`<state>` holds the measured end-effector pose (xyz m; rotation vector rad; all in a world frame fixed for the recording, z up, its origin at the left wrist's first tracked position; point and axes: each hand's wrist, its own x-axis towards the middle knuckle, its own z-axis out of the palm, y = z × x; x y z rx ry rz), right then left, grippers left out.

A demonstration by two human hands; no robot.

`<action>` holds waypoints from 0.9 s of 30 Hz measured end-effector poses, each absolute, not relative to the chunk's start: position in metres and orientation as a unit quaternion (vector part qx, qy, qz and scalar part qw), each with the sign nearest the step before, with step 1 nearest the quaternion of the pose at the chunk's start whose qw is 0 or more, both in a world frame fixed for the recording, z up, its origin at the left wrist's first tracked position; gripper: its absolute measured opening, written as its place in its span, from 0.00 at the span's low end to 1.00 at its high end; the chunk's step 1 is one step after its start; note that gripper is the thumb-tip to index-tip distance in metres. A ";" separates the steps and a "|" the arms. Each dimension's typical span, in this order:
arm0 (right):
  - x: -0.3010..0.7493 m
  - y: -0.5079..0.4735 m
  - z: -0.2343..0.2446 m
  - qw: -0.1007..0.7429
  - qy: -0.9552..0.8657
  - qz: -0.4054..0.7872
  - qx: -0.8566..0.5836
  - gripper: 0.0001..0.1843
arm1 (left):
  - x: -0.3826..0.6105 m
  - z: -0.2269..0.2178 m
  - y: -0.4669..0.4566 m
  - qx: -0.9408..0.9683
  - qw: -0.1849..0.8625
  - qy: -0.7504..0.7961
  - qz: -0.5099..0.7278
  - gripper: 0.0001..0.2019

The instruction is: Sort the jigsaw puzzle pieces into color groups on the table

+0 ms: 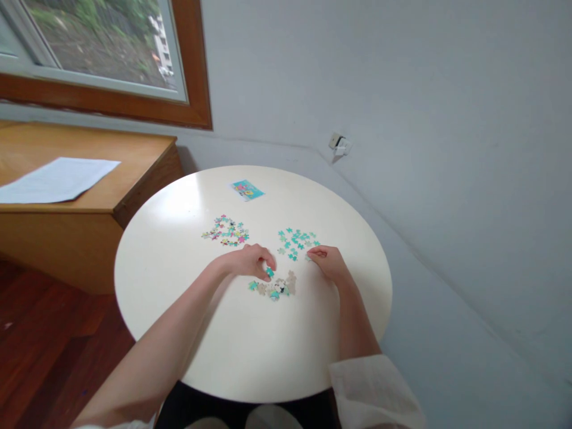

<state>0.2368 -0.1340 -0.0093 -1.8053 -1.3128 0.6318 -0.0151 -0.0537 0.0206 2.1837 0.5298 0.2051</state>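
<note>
My left hand (252, 260) pinches a teal jigsaw puzzle piece (270, 271) between thumb and fingers, just above a near pile of puzzle pieces (274, 292). Many in that pile lie grey side up, with a few teal and black-and-white ones among them. At the right edge of a spread of teal and pale green pieces (297, 240), my right hand (326, 260) is closed in a pinch on a pale puzzle piece (308, 257), mostly covered by the fingertips. Multicoloured pieces (226, 231) lie in a cluster beyond my left hand.
A small colourful picture card (247, 190) lies at the far side of the round white table (250, 363). To the left stands a wooden desk (134, 149) with white paper (60, 180) on it. A wall socket with a plug (340, 145) is behind the table.
</note>
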 end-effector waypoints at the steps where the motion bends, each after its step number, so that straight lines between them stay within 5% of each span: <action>1: 0.237 -0.133 -0.011 0.402 -0.517 0.245 -0.714 0.07 | -0.015 0.020 -0.054 0.876 0.426 0.213 0.082 0.14; 14: 0.227 -0.136 -0.001 0.387 -0.532 0.198 -0.727 0.07 | -0.012 0.028 -0.060 0.905 0.360 0.221 0.054 0.10; 22: 0.209 -0.129 0.004 0.496 -0.518 0.219 -0.661 0.11 | -0.010 0.026 -0.059 0.913 0.339 0.220 0.048 0.07; 27: 0.186 -0.128 0.004 0.447 -0.608 0.241 -0.611 0.07 | -0.010 0.025 -0.059 0.919 0.322 0.222 0.044 0.07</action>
